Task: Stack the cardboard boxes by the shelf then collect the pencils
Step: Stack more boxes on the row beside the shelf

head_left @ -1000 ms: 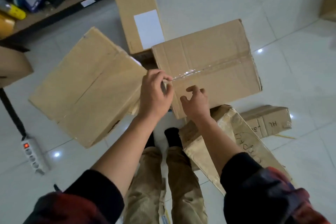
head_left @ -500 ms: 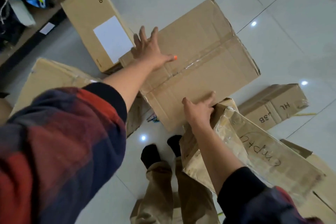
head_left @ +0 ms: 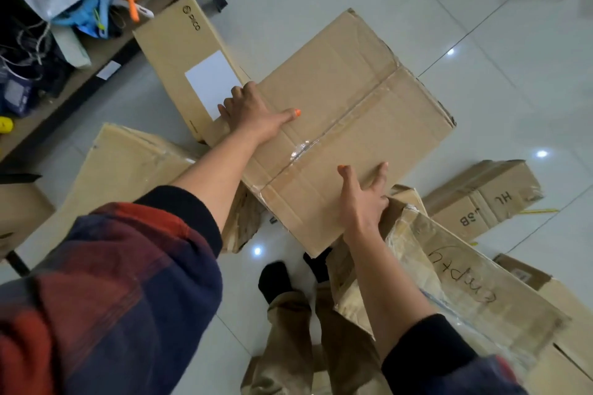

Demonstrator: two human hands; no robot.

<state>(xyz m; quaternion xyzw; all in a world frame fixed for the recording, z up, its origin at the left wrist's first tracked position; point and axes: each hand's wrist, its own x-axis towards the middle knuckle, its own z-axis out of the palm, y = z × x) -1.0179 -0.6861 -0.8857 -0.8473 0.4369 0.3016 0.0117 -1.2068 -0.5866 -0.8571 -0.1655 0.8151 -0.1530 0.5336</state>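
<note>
A large taped cardboard box lies tilted across other boxes in the middle of the floor. My left hand grips its far left edge, thumb flat on top and fingers curled down over the side. Spread fingers of my right hand press on the top at the near right edge. A flat PICO box with a white label lies behind it by the shelf. On the floor beside the small HL box lies a yellow pencil.
A big flattened box lies at the left. A crumpled box marked "empty" leans by my right leg, with another box behind it. The shelf holds cables and bags. My feet stand between the boxes on white tile.
My left hand left the near seam, reached across the box top and now curls over its far left edge. My right hand stays at the near edge with fingers spread wider.
</note>
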